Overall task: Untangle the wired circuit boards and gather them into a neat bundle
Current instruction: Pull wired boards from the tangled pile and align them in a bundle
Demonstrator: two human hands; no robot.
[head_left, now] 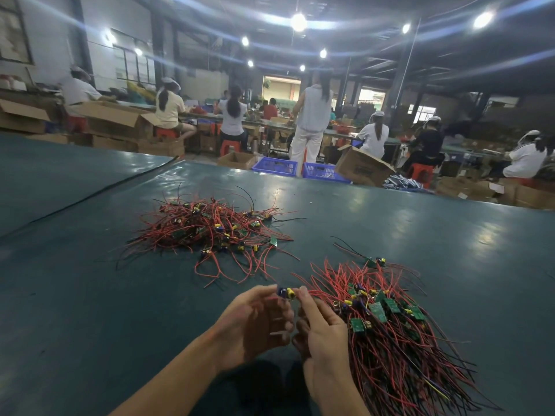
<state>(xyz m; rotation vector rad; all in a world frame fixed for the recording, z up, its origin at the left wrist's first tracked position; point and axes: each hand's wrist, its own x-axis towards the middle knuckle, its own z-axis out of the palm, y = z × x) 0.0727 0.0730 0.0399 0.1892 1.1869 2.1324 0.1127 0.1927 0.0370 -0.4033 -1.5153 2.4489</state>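
Right now everything on the dark green table [90,295] can be placed against the small board [285,292], a piece with blue and yellow parts held up just above the table's near edge. Far to the left of the small board and well beyond it, a black cable [99,192] runs slantwise over the table. Beyond the small board and a little left lies the tangled heap [210,229]: red and black wires looping every way, with green boards and yellow parts caught among them, well apart from the hands. Just left of the small board, the left hand [255,322] is motion-blurred, its fingers curled and its fingertips closed on the board's blue end. Just right of it, the right hand [321,334] reaches up with its forefinger and grasps the yellow end, its other fingers bent. To the right of the small board, close against the right hand, rests the sorted bundle [390,325], its boards together and its wires fanning towards the near edge. Beyond that, further right of the small board, one stray board [375,261] lies alone with its thin black lead.
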